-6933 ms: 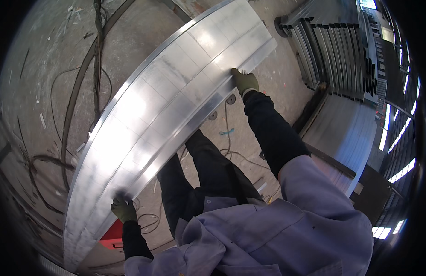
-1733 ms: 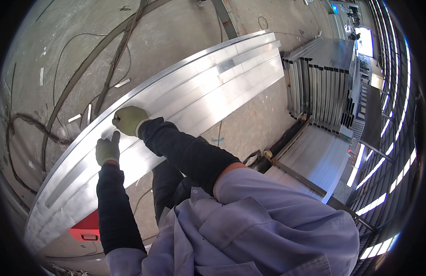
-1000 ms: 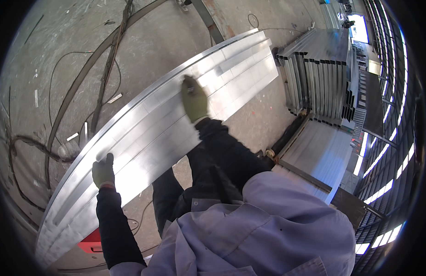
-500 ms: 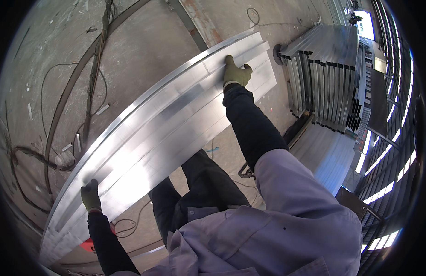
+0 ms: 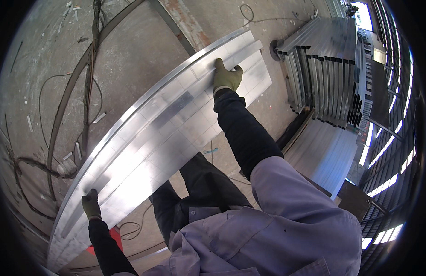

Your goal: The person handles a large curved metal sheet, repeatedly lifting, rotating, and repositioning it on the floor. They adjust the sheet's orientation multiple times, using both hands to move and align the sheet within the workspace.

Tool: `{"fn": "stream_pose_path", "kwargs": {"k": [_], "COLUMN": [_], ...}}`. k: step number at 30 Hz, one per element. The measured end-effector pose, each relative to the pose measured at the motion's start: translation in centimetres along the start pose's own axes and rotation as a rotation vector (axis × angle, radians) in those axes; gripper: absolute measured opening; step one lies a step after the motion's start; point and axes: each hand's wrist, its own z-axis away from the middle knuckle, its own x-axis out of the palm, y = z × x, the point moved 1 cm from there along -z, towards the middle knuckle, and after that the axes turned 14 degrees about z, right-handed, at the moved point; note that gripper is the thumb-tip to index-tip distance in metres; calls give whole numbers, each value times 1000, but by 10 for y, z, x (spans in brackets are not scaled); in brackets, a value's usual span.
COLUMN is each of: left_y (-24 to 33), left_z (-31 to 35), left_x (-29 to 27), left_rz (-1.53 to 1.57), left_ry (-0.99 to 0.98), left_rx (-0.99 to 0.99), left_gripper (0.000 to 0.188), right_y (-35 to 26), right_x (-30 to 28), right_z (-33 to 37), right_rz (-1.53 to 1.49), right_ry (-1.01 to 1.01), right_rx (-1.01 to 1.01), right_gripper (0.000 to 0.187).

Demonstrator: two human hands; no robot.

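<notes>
A long, shiny metal panel (image 5: 164, 138) spans the view in front of my body, from lower left to upper right. It has an upturned far edge and a raised rib along its length. My right hand (image 5: 227, 77), in an olive glove, is closed over the rib near the panel's right end, thumb and fingers on either side. My left hand (image 5: 91, 204), in a darker-looking glove, is closed on the same rib near the left end. Its fingers are partly hidden. My legs are partly covered by the panel's near edge.
Stacked metal channel sections (image 5: 330, 73) stand at the right, above a pile of flat metal panels (image 5: 316, 154). Dark cables (image 5: 89, 87) run across the floor at left among small offcuts. A rusty-topped beam (image 5: 180, 20) lies beyond the panel. Something red (image 5: 116, 239) shows beside my left forearm.
The panel's right end and my right hand have shifted slightly left and nearer. My left hand sits a little lower in view. Both hands keep their hold.
</notes>
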Motion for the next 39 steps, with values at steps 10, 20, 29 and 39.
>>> {"fn": "stream_pose_path", "kwargs": {"k": [10,20,29,39], "left_y": [-10,-3,-10,-6], "left_z": [-4,-1,-4,-3], "left_x": [0,1,1,1], "left_rz": [22,49,33,48], "left_ry": [-1,-3,10,-5], "left_rx": [10,9,22,27], "left_gripper": [53,53,54,55], "right_y": [1,2,2,-1], "right_x": [4,7,5,3], "right_z": [-3,-6,-6,-5], "right_rz": [2,-10,-5,7], "right_ry": [-6,5,-15,-21], "right_rx": [2,-12,-8,0], "right_gripper": [92,93,94,94]}}
